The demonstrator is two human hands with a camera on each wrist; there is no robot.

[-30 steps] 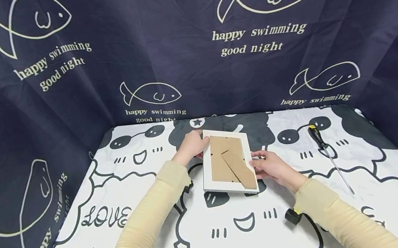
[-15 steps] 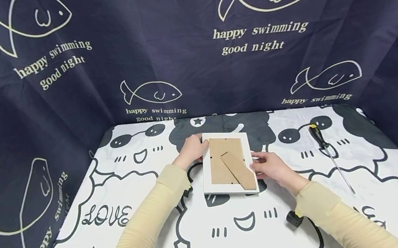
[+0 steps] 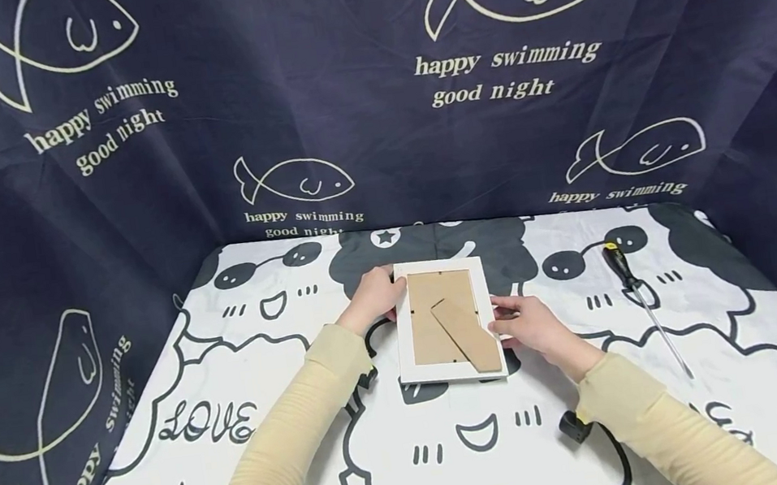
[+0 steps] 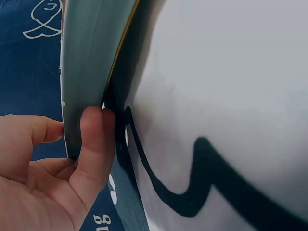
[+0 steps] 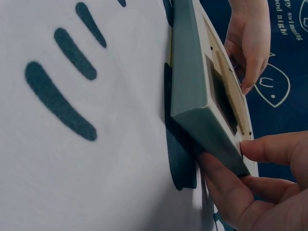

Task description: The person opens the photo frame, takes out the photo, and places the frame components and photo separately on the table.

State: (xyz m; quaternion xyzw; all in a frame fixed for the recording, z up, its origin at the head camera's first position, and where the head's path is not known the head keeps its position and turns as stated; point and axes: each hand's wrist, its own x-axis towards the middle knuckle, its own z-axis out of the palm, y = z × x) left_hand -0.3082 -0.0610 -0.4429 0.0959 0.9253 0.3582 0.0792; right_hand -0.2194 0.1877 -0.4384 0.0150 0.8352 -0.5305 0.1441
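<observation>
A white picture frame (image 3: pixel 405 347) with a brown backing board (image 3: pixel 433 335) and a fold-out stand (image 3: pixel 470 332) lies back side up, slightly off the cloth on the wrist views. My left hand (image 3: pixel 375 295) grips its far left corner, thumb on the back and fingers under the edge. On the right side, my right hand (image 3: pixel 530 326) pinches the edge near the stand's wide end. In the left wrist view the left hand (image 4: pixel 72 168) holds the frame's side (image 4: pixel 89 62). The right wrist view has the right hand (image 5: pixel 264 178) at the frame's edge (image 5: pixel 190 67). The frame's front is hidden.
A screwdriver (image 3: pixel 625 277) with a black and yellow handle lies right of the frame. The table bears a black-and-white patterned cloth (image 3: pixel 228 370). A dark blue curtain (image 3: pixel 371 113) with fish prints hangs behind and at both sides.
The frame has tilted slightly, its far edge coming a little nearer to me. Both hands keep their hold and have barely moved; the screwdriver lies as before.
</observation>
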